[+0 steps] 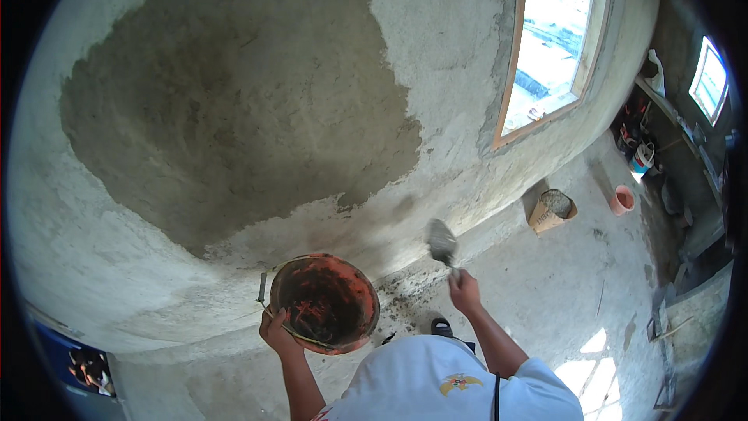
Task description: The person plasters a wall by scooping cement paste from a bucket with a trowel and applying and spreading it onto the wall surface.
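My left hand (278, 333) grips the near left rim of an orange bucket (372, 301), which is tilted so that its mortar-smeared inside shows. A wire handle with a grip hangs at the bucket's left. My right hand (464, 291) is closed round the handle of a trowel (442, 242), its grey blade pointing up and away, slightly blurred. The blade is apart from the wall and to the right of the bucket. Ahead, a large dark patch of wet plaster (257, 86) covers part of the pale wall (440, 39).
A wood-framed window (552, 39) is set in the wall at right. On the concrete floor (538, 296) stand an open paper sack (552, 214) of grey material, a small pink bucket (622, 199) and a blue-white pail (642, 158). Mortar crumbs (405, 296) lie along the wall's foot.
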A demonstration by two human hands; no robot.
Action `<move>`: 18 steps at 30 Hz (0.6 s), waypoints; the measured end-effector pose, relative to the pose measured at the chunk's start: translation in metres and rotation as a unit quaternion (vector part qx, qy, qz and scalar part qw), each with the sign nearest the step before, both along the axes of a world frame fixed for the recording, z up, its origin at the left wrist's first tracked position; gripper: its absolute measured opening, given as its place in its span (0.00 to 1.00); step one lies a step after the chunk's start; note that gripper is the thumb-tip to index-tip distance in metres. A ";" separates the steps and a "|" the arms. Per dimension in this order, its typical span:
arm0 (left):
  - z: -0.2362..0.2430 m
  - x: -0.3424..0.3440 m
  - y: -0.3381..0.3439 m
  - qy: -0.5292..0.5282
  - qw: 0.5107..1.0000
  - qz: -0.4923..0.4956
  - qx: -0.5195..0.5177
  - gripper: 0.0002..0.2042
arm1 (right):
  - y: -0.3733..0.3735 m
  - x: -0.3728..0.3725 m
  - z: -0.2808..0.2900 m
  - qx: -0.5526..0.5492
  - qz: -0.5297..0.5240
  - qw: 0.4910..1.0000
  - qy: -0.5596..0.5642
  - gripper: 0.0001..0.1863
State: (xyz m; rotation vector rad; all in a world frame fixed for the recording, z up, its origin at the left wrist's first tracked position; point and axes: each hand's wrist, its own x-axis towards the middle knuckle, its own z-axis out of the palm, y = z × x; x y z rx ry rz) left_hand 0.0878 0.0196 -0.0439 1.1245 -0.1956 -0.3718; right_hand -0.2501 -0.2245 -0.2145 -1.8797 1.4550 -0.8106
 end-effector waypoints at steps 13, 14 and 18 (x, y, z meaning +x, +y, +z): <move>0.009 -0.050 0.014 -0.023 0.992 0.120 -0.035 0.17 | -0.190 0.124 0.149 -0.373 0.250 0.885 0.122 0.15; 0.012 -0.055 0.015 -0.027 0.990 0.131 -0.035 0.17 | -0.206 0.119 0.157 -0.411 0.232 0.871 0.139 0.15; -0.002 -0.059 0.025 -0.037 0.985 0.165 -0.044 0.15 | -0.235 0.099 0.207 -0.457 0.179 0.861 0.133 0.16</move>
